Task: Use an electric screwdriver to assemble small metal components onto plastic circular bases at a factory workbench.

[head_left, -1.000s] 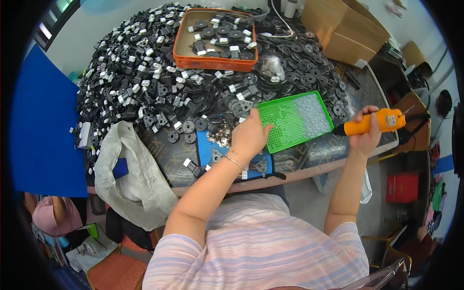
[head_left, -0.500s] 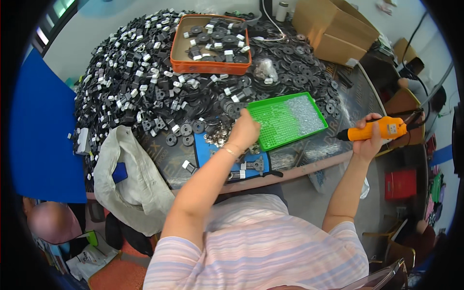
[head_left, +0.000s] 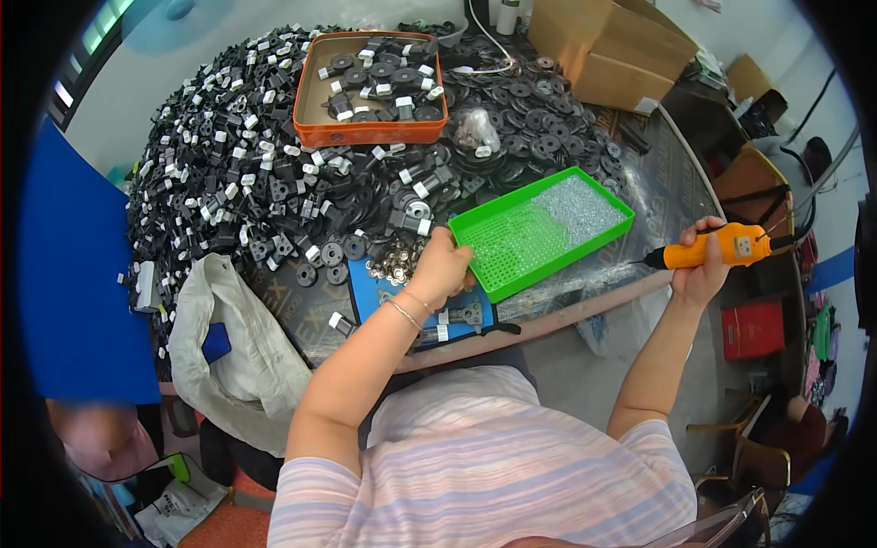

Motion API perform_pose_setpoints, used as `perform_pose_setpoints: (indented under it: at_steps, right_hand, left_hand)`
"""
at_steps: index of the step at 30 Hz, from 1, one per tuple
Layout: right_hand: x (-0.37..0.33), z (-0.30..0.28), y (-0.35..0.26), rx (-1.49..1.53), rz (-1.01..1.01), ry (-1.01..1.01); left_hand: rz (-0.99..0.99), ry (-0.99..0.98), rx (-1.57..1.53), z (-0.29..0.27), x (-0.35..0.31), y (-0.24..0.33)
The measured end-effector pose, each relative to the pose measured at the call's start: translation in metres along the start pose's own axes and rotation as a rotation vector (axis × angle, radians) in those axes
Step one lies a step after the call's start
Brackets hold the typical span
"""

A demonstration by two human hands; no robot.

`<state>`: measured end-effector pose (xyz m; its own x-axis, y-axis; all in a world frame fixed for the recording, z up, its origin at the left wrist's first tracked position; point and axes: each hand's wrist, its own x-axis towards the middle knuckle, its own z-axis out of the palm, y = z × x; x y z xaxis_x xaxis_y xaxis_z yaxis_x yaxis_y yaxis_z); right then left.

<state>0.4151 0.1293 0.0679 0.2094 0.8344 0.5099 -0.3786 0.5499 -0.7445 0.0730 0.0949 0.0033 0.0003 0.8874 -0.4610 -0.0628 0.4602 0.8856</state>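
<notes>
My left hand (head_left: 445,268) is closed on the left edge of a shallow green tray (head_left: 491,290). Small silvery pieces (head_left: 585,210) are heaped toward the tray's right side, with a thinner scatter over its gridded floor. Wrapped round an orange electric screwdriver (head_left: 722,247), my right hand (head_left: 702,269) holds it level, its bit pointing left toward the tray. Beneath my left hand lies a blue mat (head_left: 367,297). On it are a pile of small shiny metal pieces (head_left: 395,262) and some black parts with white ends (head_left: 464,316).
Black parts with white ends (head_left: 228,155) form a huge heap at the left. Black discs (head_left: 548,128) pile up behind the tray. An orange-rimmed box (head_left: 370,134) holds more parts. There are also a cardboard box (head_left: 612,55) and a pale cloth bag (head_left: 196,365).
The green tray has turned, its left end coming nearer me, with my left hand at that edge. My right hand keeps the screwdriver in nearly the same place.
</notes>
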Motion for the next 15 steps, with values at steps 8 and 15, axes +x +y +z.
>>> perform_pose_setpoints:
  at_steps: [8,15]
  right_hand:
    - [-0.001,-0.002,0.002,-0.053,-0.008,-0.010]
    - [-0.008,0.000,0.009,-0.025,0.054,-0.010]
  left_hand:
    - [0.000,0.033,0.040,0.009,0.001,0.003]
    - [-0.040,-0.083,0.063,0.005,0.005,0.012]
